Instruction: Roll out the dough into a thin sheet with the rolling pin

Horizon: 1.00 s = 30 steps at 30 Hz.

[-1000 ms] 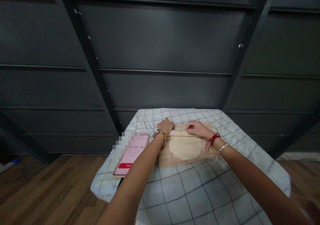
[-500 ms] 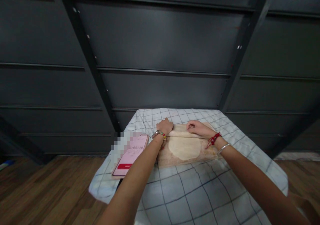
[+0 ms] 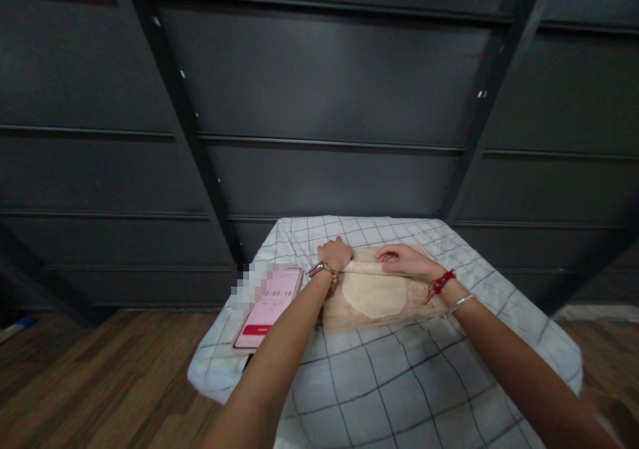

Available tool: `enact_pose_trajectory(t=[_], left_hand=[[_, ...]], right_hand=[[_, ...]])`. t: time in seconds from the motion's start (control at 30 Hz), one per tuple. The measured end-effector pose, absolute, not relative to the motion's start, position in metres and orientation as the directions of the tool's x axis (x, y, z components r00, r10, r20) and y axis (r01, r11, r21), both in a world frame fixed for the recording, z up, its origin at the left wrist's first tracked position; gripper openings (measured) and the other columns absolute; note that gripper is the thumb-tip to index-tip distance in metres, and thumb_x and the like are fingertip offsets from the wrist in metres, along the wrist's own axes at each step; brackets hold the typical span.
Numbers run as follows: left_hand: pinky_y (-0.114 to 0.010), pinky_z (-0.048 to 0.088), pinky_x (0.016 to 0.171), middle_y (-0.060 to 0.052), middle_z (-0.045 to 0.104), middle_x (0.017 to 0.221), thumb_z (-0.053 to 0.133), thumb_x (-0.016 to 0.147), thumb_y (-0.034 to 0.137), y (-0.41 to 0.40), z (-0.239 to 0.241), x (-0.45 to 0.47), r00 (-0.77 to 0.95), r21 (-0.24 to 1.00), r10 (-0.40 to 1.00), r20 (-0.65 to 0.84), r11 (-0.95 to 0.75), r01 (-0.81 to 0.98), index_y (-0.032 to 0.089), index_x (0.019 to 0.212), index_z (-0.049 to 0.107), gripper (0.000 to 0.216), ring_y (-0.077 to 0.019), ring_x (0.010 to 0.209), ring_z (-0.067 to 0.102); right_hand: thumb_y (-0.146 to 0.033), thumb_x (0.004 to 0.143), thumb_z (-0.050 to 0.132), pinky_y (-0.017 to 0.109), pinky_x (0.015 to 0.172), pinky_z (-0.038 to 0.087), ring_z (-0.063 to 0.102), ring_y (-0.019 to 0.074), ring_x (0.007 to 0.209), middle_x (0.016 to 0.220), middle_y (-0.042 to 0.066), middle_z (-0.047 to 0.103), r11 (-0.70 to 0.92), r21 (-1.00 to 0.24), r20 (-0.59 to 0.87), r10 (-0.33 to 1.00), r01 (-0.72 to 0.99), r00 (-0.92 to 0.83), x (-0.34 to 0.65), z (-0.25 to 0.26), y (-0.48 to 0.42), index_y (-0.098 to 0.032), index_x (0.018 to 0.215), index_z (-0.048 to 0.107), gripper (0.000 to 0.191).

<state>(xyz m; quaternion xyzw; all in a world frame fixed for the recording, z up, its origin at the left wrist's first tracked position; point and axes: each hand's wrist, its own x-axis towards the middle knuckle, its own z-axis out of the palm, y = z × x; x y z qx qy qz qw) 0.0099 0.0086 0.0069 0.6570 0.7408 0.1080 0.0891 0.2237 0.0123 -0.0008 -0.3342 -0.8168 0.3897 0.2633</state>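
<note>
A flat round of pale dough (image 3: 374, 295) lies on a wooden board (image 3: 344, 314) on a table under a white checked cloth (image 3: 379, 382). A wooden rolling pin (image 3: 367, 267) lies across the far edge of the dough. My left hand (image 3: 335, 253) is closed over the pin's left end, a watch and beads on its wrist. My right hand (image 3: 403, 260) presses on the pin's right part, fingers curled, with red thread and a silver bangle on the wrist.
A pink phone (image 3: 269, 306) with a timer screen lies on the cloth left of the board, near the table's left edge. A dark panelled wall (image 3: 319, 103) rises right behind the table. Wooden floor (image 3: 90, 376) shows on the left and right.
Both hands and the pin stay at the dough's far edge. The view has shifted slightly, so everything sits a little further right in the picture.
</note>
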Motion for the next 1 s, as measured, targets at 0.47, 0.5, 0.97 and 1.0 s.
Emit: enact_pose_trajectory(t=[0.47,0.5,0.97,1.0], left_hand=[[-0.043,0.041,0.094,-0.017,0.065,0.114,0.037,0.090,0.027,-0.007,0.003,0.009,-0.030,0.161,0.998,0.059,0.020,0.987,0.013,0.121,0.055,0.039,-0.0284,0.110,0.060],[-0.043,0.041,0.094,-0.017,0.065,0.113,0.036,0.090,0.027,-0.007,0.003,0.010,-0.031,0.160,0.998,0.061,0.021,0.987,0.013,0.121,0.056,0.039,-0.0284,0.110,0.060],[-0.038,0.042,0.093,-0.014,0.066,0.113,0.034,0.092,0.025,-0.019,-0.002,0.009,-0.006,0.097,0.990,0.140,-0.008,0.995,0.015,0.117,0.059,0.036,-0.0262,0.108,0.060],[-0.038,0.043,0.092,-0.014,0.066,0.113,0.034,0.092,0.025,-0.019,-0.003,0.009,-0.006,0.095,0.990,0.139,-0.008,0.995,0.015,0.117,0.058,0.036,-0.0262,0.108,0.060]], right_hand=[[-0.019,0.079,0.065,0.036,0.086,0.046,0.062,0.0219,0.089,0.089,0.008,0.070,0.696,-0.300,0.474,0.703,0.653,-0.531,0.213,-0.019,-0.021,-0.017,0.094,0.074,0.017],[-0.018,0.080,0.064,0.036,0.086,0.046,0.062,0.0218,0.090,0.089,0.008,0.070,0.695,-0.298,0.479,0.702,0.655,-0.527,0.214,-0.020,-0.021,-0.017,0.094,0.074,0.017],[-0.017,0.077,0.065,0.031,0.078,0.046,0.059,0.0171,0.085,0.088,0.004,0.065,0.736,-0.379,0.439,0.677,0.561,-0.591,0.221,-0.003,-0.025,-0.018,0.085,0.062,0.009],[-0.018,0.080,0.063,0.031,0.080,0.045,0.059,0.0173,0.086,0.089,0.004,0.065,0.755,-0.363,0.437,0.656,0.547,-0.616,0.222,-0.002,-0.025,-0.018,0.085,0.062,0.006]])
